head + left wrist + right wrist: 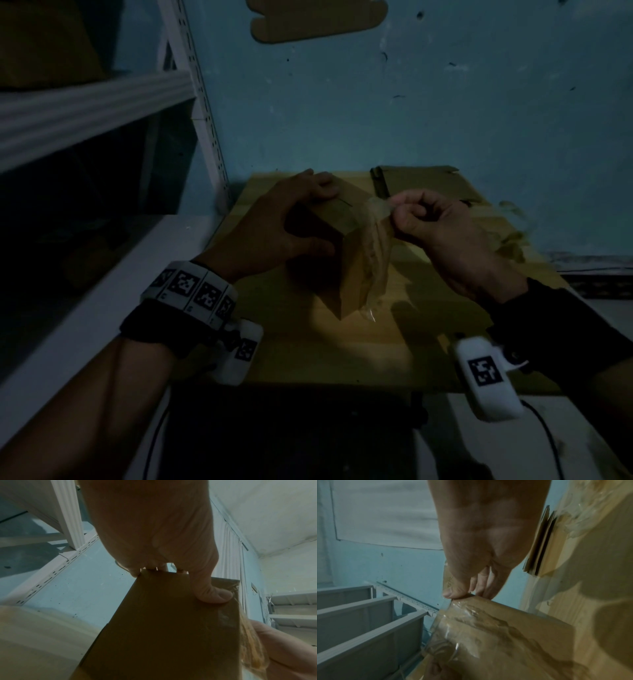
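Note:
A small brown cardboard box (352,267) stands tilted on the wooden table (308,346). My left hand (291,222) grips the box, fingers over its far top edge and thumb (212,595) on its near side. A strip of clear packing tape (375,240) runs over the box's top and hangs down its right side. My right hand (428,219) pinches the upper end of the tape at the box's top corner, thumb (453,592) against curled fingers. In the right wrist view the wrinkled tape (471,626) lies over the box face (530,628).
Flattened cardboard (421,181) lies at the table's back against the blue wall (376,102). Crumpled clear tape (513,236) sits at the table's right edge. A white metal shelf rack (85,109) stands on the left. The room is dim.

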The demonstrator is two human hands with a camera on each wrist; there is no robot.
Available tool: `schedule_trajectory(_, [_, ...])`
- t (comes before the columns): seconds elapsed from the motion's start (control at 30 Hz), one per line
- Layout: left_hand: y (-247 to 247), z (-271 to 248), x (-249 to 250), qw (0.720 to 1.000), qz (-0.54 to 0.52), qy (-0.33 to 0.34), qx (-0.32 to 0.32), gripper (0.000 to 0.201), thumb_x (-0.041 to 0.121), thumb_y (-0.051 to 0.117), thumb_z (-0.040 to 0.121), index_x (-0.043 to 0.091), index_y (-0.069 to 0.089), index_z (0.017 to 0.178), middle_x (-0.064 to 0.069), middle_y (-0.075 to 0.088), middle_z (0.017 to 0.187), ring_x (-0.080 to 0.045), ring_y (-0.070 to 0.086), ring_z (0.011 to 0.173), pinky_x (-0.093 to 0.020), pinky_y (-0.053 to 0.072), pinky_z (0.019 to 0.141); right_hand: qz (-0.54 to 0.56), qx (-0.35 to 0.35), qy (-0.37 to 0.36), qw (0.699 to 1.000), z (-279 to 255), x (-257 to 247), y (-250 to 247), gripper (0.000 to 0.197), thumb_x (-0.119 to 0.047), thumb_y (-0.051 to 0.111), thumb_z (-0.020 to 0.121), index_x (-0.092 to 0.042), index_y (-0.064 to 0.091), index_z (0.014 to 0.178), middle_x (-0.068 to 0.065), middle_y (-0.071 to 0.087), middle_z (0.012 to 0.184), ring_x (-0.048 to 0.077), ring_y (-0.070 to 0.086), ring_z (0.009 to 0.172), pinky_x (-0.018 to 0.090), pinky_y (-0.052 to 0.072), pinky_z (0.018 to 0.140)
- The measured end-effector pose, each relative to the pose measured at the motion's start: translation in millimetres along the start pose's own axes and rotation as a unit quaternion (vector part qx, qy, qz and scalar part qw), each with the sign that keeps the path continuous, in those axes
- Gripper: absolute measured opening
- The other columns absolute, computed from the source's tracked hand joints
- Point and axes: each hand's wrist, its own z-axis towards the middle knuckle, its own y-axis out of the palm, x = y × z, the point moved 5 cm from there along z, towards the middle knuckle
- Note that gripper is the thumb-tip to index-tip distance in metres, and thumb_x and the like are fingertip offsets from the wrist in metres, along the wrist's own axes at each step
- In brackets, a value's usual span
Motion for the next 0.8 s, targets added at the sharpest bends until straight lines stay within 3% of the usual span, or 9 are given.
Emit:
schedule_trajectory(0.17, [-1.6,-0.4,-1.7,1.0,-0.007,0.003,-0.006,0.08,0.055,0.076,0.067,0.028,0.053,0.139,0.011,0.039,0.157,-0.009,0.023,0.15,-0.043,0.021,0.123,-0.013,0.028,-0.052,0.998,-1.8,-6.0,-4.4,0.027,-0.011,0.078,0.068,-0.008,0.067,0.092,-0.002,0.072,0.068,0.01,0.071,0.07,0.022,0.057,0.07])
schedule_trajectory(0.3, [-1.8,0.1,-2.2,1.0,-0.011,0.001,-0.007,0.078,0.055,0.077,0.065,0.032,0.053,0.136,0.013,0.039,0.156,-0.007,0.023,0.15,-0.034,0.02,0.121,0.001,0.031,-0.052,0.998,-1.9,-4.8,-6.8,0.02,-0.012,0.076,0.072,-0.01,0.068,0.089,0.007,0.069,0.073,0.014,0.069,0.072,0.023,0.056,0.07])
schedule_trajectory(0.43, [-1.3,0.9,-5.3,1.0,-0.011,-0.005,-0.01,0.078,0.054,0.077,0.066,0.032,0.053,0.137,0.016,0.038,0.156,-0.004,0.022,0.15,-0.022,0.018,0.115,0.037,0.03,-0.05,0.998,0.0,-1.1,-5.3,0.015,-0.007,0.071,0.075,-0.008,0.064,0.089,0.0,0.07,0.071,0.01,0.067,0.07,0.02,0.055,0.068])
schedule_trajectory(0.6, [-1.7,-0.1,-3.6,1.0,-0.01,0.004,-0.009,0.079,0.054,0.076,0.066,0.028,0.054,0.137,0.014,0.04,0.156,-0.006,0.023,0.15,-0.023,0.018,0.116,0.039,0.025,-0.054,0.997,0.2,0.0,-1.3,0.018,-0.005,0.07,0.073,-0.008,0.061,0.089,-0.006,0.069,0.068,0.005,0.065,0.067,0.019,0.053,0.067])
schedule_trajectory(0.73, [-3.6,-0.8,-0.9,1.0,0.006,0.001,-0.023,0.085,0.058,0.078,0.064,0.026,0.053,0.139,0.015,0.038,0.157,-0.006,0.021,0.151,-0.032,0.019,0.12,0.04,0.021,-0.046,0.998,-0.6,-2.1,-1.2,0.019,-0.004,0.07,0.074,-0.007,0.059,0.089,-0.004,0.069,0.069,0.007,0.065,0.068,0.02,0.054,0.068])
schedule_trajectory(0.8, [-3.7,-1.5,1.8,0.999,0.023,-0.014,-0.039,0.096,0.063,0.08,0.058,0.03,0.049,0.142,0.021,0.033,0.157,-0.002,0.017,0.15,-0.03,0.016,0.12,0.041,0.015,-0.038,0.998,-0.6,-0.9,1.5,0.02,0.0,0.07,0.075,-0.008,0.059,0.089,0.002,0.065,0.072,0.01,0.061,0.068,0.02,0.054,0.068])
